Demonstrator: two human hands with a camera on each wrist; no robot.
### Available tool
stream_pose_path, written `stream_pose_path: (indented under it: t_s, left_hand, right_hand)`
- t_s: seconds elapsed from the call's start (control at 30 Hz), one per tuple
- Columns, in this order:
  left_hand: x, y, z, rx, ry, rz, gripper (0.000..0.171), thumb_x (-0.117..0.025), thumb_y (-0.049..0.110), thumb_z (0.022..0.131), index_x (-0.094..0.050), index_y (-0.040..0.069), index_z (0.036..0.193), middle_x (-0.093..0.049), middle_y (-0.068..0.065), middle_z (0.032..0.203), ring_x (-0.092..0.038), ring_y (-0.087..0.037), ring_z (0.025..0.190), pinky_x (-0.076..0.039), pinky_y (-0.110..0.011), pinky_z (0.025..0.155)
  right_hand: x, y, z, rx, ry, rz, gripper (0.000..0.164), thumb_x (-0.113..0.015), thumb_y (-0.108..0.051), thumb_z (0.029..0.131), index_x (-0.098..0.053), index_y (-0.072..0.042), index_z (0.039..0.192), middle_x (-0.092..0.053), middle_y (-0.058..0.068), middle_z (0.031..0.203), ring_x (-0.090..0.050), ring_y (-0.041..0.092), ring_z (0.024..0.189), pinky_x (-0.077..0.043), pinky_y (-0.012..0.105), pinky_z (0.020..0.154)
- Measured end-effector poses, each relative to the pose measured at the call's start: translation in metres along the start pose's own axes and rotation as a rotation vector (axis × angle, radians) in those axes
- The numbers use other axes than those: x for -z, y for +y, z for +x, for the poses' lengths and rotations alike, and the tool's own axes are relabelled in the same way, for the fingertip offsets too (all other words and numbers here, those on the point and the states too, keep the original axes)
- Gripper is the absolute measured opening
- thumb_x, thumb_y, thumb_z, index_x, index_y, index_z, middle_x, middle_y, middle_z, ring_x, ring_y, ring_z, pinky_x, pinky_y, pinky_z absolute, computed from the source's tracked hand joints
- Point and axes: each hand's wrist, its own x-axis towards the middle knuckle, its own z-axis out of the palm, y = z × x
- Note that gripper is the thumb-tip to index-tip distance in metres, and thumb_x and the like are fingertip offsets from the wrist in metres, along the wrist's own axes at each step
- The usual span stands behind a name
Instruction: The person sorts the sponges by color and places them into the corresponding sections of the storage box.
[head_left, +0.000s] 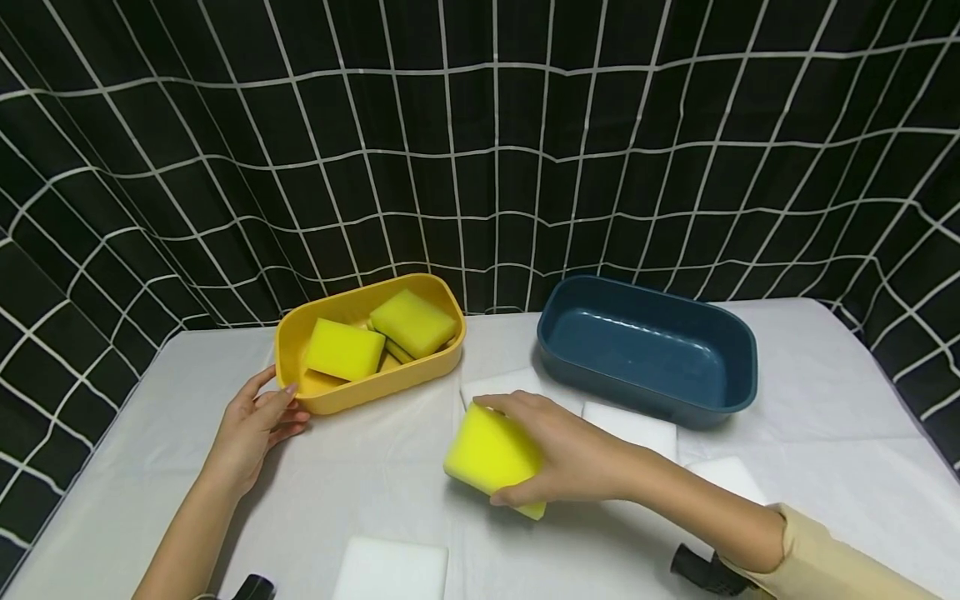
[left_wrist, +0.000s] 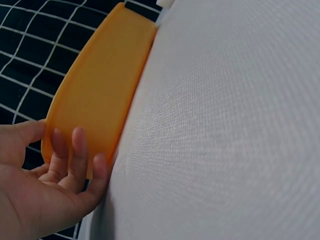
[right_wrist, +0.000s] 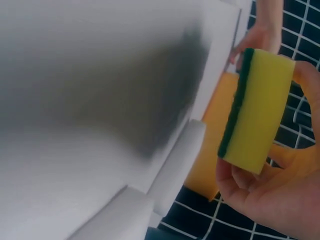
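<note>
A yellow sponge (head_left: 491, 454) with a dark green scouring side is held in my right hand (head_left: 573, 454), thumb and fingers on opposite edges. In the right wrist view the sponge (right_wrist: 260, 107) is lifted above the white cloth, green face towards the cloth. My left hand (head_left: 251, 429) grips the near left corner of a yellow tub (head_left: 390, 392), its thumb at the rim and the other fingers outside. The left wrist view shows those fingers (left_wrist: 77, 155) loosely bent by the tub wall (left_wrist: 102, 65). Several yellow sponges (head_left: 345, 348) lie inside the tub.
A dark blue tub (head_left: 645, 325) stands at the back right, with no sponge visible inside. White sponge blocks (head_left: 633, 429) lie before it, partly behind my right arm. Another white block (head_left: 393, 571) lies at the front edge. A black gridded curtain (head_left: 495, 167) hangs behind.
</note>
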Motion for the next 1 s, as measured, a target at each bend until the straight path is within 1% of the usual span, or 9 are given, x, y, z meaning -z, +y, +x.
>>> stream_pose_path:
  t_s: [0.27,0.4,0.6,0.77,1.0]
  left_hand:
    - [0.0,0.001,-0.001,-0.011,-0.011,0.006,0.072,-0.051,0.025,0.113,-0.009,0.006,0.169,-0.063,0.01,0.094,-0.07,-0.003,0.086,-0.061,-0.019,0.084]
    - [0.0,0.0,-0.001,-0.005,-0.009,0.005,0.072,-0.051,0.024,0.113,-0.009,0.006,0.169,-0.064,0.011,0.094,-0.07,-0.003,0.085,-0.061,-0.019,0.084]
    - [0.0,-0.002,0.0,0.012,-0.005,-0.006,0.072,-0.051,0.022,0.113,-0.009,0.007,0.17,-0.065,0.012,0.092,-0.07,-0.003,0.084,-0.061,-0.019,0.083]
    - [0.0,-0.001,-0.001,-0.001,-0.005,0.005,0.072,-0.051,0.024,0.113,-0.01,0.006,0.169,-0.064,0.011,0.094,-0.07,-0.003,0.085,-0.061,-0.018,0.084]
    - [0.0,0.0,0.0,-0.001,-0.003,0.007,0.072,-0.051,0.025,0.113,-0.01,0.007,0.169,-0.064,0.01,0.095,-0.07,-0.004,0.086,-0.061,-0.019,0.084]
  right_hand:
    - [0.006,-0.004,0.025,-0.013,0.022,-0.012,0.095,-0.092,-0.037,0.079,-0.046,-0.009,0.157,-0.06,0.007,0.135,-0.055,0.02,0.111,-0.052,0.038,0.093]
    - [0.009,-0.008,0.036,-0.015,0.032,-0.013,0.097,-0.092,-0.037,0.08,-0.043,-0.009,0.159,-0.059,0.008,0.137,-0.055,0.022,0.113,-0.051,0.038,0.094]
    - [0.013,-0.016,0.056,0.009,0.045,0.012,0.093,-0.091,-0.032,0.081,-0.043,-0.006,0.157,-0.058,0.012,0.137,-0.055,0.025,0.115,-0.053,0.037,0.094]
    - [0.014,-0.022,0.07,0.008,0.053,0.021,0.094,-0.09,-0.032,0.081,-0.043,-0.006,0.158,-0.056,0.014,0.142,-0.055,0.026,0.117,-0.053,0.038,0.096]
    - [0.017,-0.031,0.089,0.016,0.066,-0.014,0.094,-0.089,-0.034,0.082,-0.043,-0.006,0.159,-0.054,0.014,0.149,-0.055,0.028,0.122,-0.053,0.041,0.101]
